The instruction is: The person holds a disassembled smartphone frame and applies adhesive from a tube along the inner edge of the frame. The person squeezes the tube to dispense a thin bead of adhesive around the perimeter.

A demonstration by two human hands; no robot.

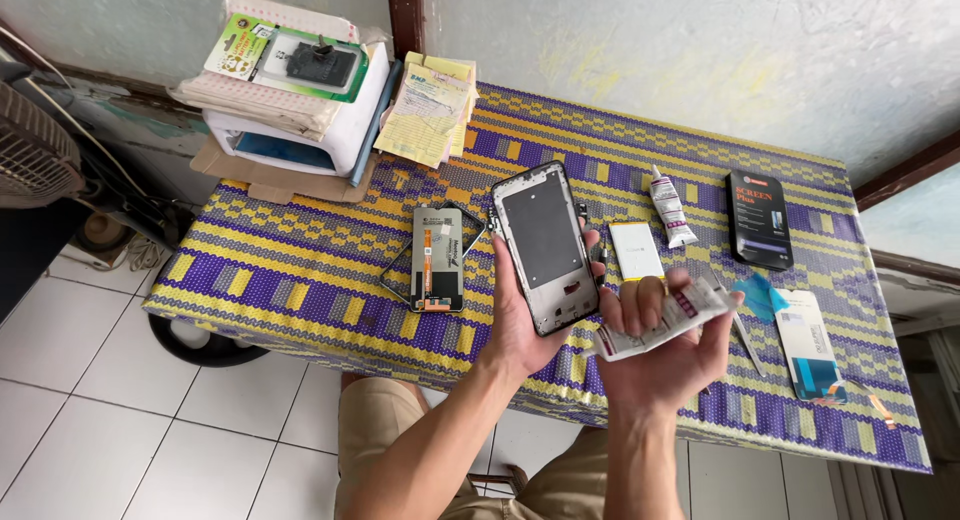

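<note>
While the left hand [525, 315] clasps a dark rectangular phone frame [546, 245] with its grey inner plate facing up, the right hand [665, 355] closes around a flattened white adhesive tube with red print [665, 318], fingers curled over it. Both are held above the near edge of a table covered in a purple and yellow patterned cloth [300, 270].

As far as the layout tells, the phone is already taken apart: a detached display panel with an orange flex cable [437, 259] lies on the cloth just left of the held frame, and a flat white battery [636, 250] lies to its right. The frame's rim looks bare, so I judge that no glue has gone on yet and that refitting the parts is all still to do; whether the tube is capped I cannot tell.

Further right sit a second small white tube [668, 207], a black box [759, 220], and a white and blue packet [810, 345]. At the back left corner a white box-shaped appliance [320, 130] carries stacked papers.
</note>
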